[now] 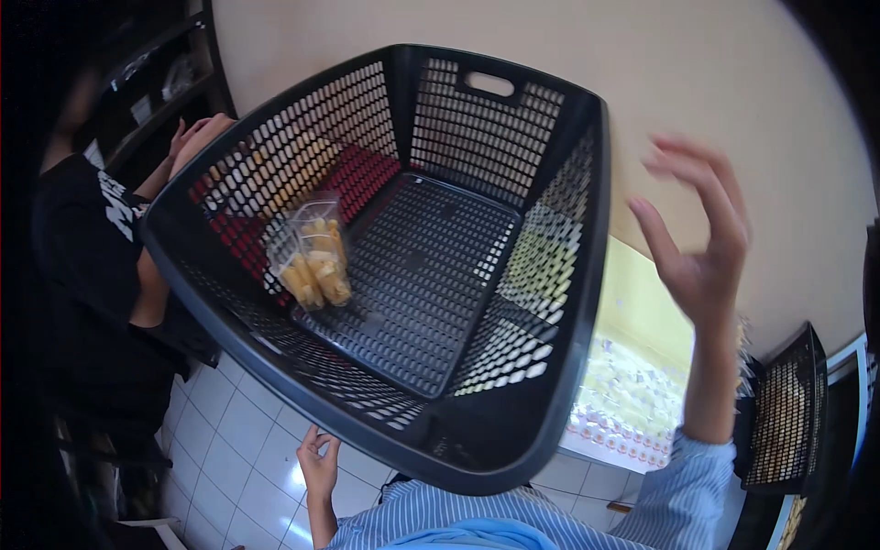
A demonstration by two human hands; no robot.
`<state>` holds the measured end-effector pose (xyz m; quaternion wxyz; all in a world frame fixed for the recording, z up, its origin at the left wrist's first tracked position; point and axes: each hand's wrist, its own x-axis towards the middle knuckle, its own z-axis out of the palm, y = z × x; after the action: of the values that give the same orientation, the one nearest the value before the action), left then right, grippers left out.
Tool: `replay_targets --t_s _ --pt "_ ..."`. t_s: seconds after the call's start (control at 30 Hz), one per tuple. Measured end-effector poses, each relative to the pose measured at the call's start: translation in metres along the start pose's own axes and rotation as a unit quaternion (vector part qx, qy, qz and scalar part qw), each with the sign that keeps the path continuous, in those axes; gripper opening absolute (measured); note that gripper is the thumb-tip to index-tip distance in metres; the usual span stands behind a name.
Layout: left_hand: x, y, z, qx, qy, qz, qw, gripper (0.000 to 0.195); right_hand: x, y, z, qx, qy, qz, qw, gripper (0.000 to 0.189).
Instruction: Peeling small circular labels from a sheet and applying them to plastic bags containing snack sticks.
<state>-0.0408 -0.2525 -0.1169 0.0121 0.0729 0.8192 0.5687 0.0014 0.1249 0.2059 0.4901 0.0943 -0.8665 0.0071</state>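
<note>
A large black plastic basket with slotted walls fills the middle of the head view, its mouth facing up towards me. Two clear plastic packs of yellow-brown stick-shaped snacks lie inside, against its left wall. My right hand is raised beyond the basket's right side, slightly blurred, with fingers spread and nothing in them. Below the near left rim is my left hand, its fingers bent and thumb close to the index finger. Whether its fingertips touch the basket cannot be made out.
A person in a black shirt stands at the left by dark shelving. Right of the basket, many small packets lie on a light surface. Another black slotted basket is at far right. White tiles cover the floor.
</note>
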Motion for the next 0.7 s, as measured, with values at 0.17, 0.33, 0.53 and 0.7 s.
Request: replay_targets --t_s 0.17,0.33,0.53,0.7 --pt "-0.001 -0.005 -0.019 -0.029 0.058 -0.05 0.997 0.028 0.085 -0.029 0.076 0.07 -0.258 -0.135 0.954 0.029" --pt "-0.02 -0.019 -0.027 0.014 0.102 -0.11 0.989 0.024 0.105 -0.083 0.167 -0.02 -0.493 -0.167 0.854 0.039" --pt "-0.034 -0.036 -0.03 0.124 0.104 -0.021 0.987 0.053 0.087 -0.111 0.232 0.031 -0.534 -0.108 0.838 0.061" --pt "-0.034 -0.035 -0.032 0.067 0.119 -0.144 0.98 0.108 0.069 -0.11 0.26 0.079 -0.569 -0.026 0.818 0.072"
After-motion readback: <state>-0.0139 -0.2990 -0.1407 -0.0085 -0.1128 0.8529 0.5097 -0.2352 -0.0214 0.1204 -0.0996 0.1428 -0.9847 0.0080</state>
